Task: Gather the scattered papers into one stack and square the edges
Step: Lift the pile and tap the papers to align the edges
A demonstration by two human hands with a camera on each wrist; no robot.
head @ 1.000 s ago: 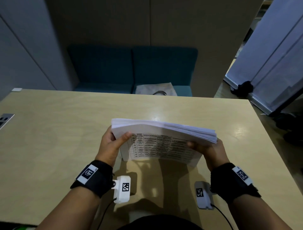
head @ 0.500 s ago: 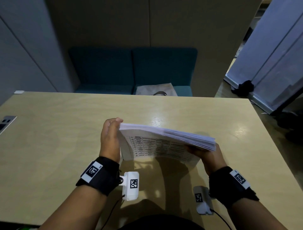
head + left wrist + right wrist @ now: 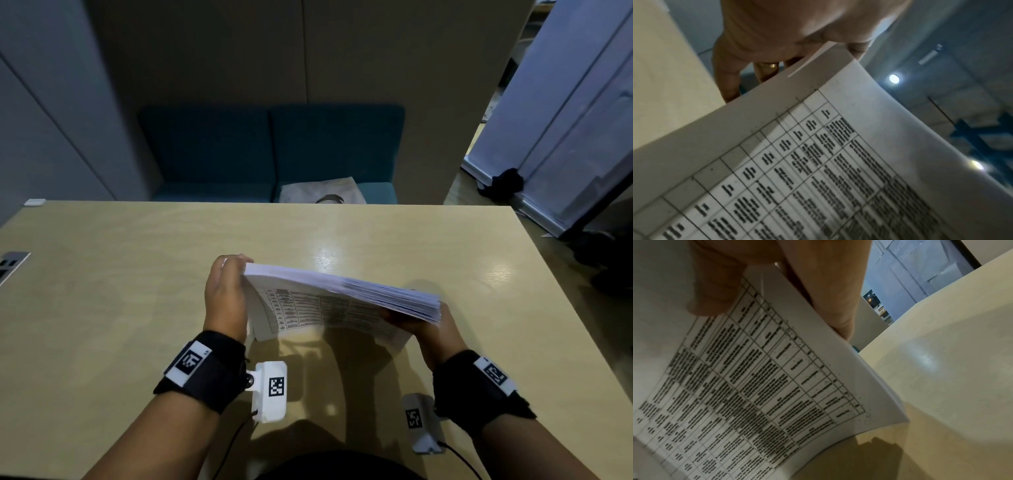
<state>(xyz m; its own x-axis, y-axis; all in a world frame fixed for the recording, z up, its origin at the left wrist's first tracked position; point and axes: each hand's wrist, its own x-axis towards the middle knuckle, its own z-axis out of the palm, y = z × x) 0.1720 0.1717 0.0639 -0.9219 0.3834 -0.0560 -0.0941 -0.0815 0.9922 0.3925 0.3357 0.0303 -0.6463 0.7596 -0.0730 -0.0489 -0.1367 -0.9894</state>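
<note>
A thick paper stack [image 3: 342,291] stands tilted on the wooden table [image 3: 102,291], its printed table face toward me and its lower edge near the tabletop. My left hand [image 3: 224,294] lies flat against the stack's left edge with straight fingers; in the left wrist view the fingers [image 3: 764,71] run along the edge of the sheets [image 3: 818,162]. My right hand [image 3: 435,329] grips the right end. In the right wrist view its thumb [image 3: 715,288] presses on the printed page [image 3: 756,386] and its fingers [image 3: 838,308] reach behind. The right-end sheets are fanned, not flush.
A teal sofa [image 3: 274,147] stands past the table's far edge, with a pale bag [image 3: 322,192] on its seat. A socket panel [image 3: 10,263] is set in the table at the left, a small white object [image 3: 34,202] at the far left corner. Tall panels [image 3: 565,120] lean at the right.
My left hand released its thumb-and-finger hold on the left end and now lies flat against that edge. The stack shifted slightly right and down; the right hand kept its grip.
</note>
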